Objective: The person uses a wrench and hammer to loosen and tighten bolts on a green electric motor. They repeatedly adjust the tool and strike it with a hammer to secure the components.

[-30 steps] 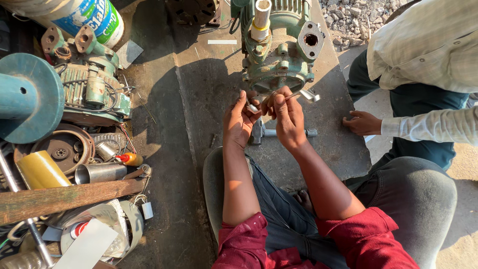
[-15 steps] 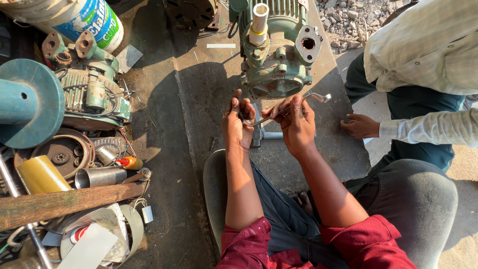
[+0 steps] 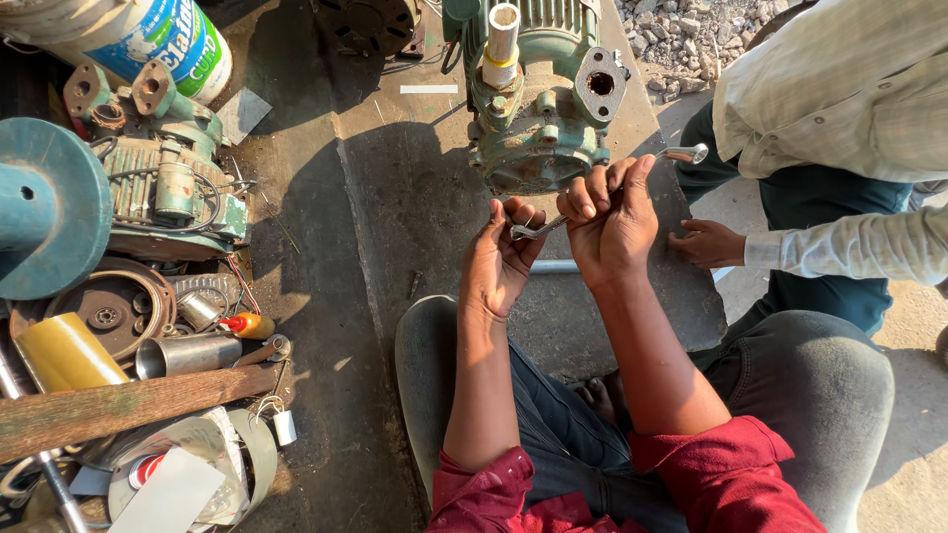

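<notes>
A green water pump (image 3: pixel 538 118) with a white pipe stub stands on a dark stone slab in front of me. My right hand (image 3: pixel 610 222) is closed around the shaft of a silver spanner (image 3: pixel 681 155), whose ring end sticks out to the right. My left hand (image 3: pixel 502 259) pinches the spanner's other end by the fingertips. Both hands sit just below the pump's base, apart from it. My knees frame the scene below.
Another person crouches at right, a hand (image 3: pixel 706 244) resting on the slab edge. On the left lie a green motor (image 3: pixel 168 183), a round disc (image 3: pixel 44 202), a yellow can (image 3: pixel 64 352), a metal tube (image 3: pixel 188 353) and a wooden plank (image 3: pixel 128 405). A metal rod (image 3: pixel 553 266) lies under my hands.
My hands have pulled back from the pump's base toward me, bringing the spanner away with them. The other person's hand stays on the slab.
</notes>
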